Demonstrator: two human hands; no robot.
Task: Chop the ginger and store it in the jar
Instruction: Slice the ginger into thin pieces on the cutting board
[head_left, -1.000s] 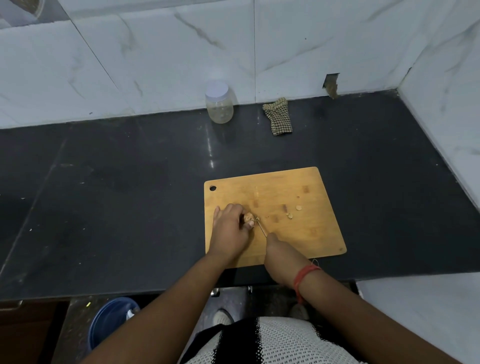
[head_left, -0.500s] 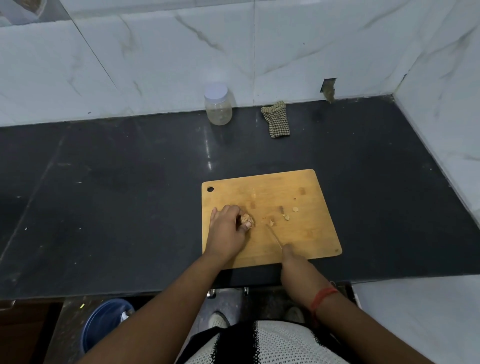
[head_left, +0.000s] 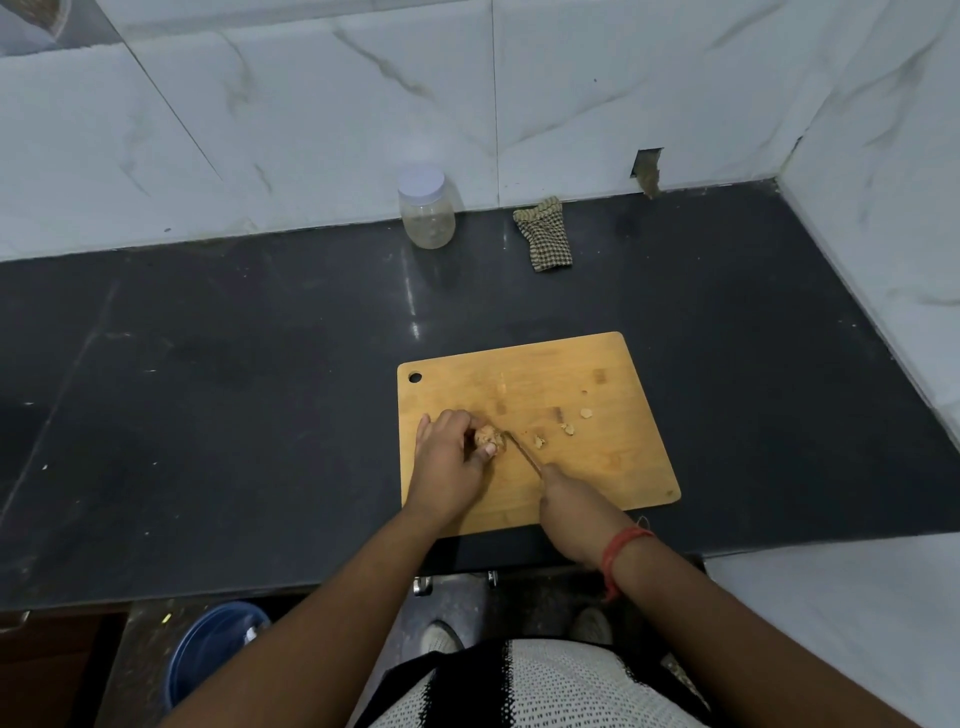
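While the left hand (head_left: 451, 462) pinches the ginger (head_left: 488, 439), the knife (head_left: 523, 453) (right hand (head_left: 571, 499) clenched on it) lies diagonally just right of it; next cut lands there.

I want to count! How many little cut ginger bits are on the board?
4 ginger bits on the cutting board: beside the knife, further right, right again, a speck behind. Hands may hide more.

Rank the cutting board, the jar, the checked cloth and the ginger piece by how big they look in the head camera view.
1. cutting board
2. jar and checked cloth: they look alike, so no ranking between them
3. ginger piece, held by the left hand
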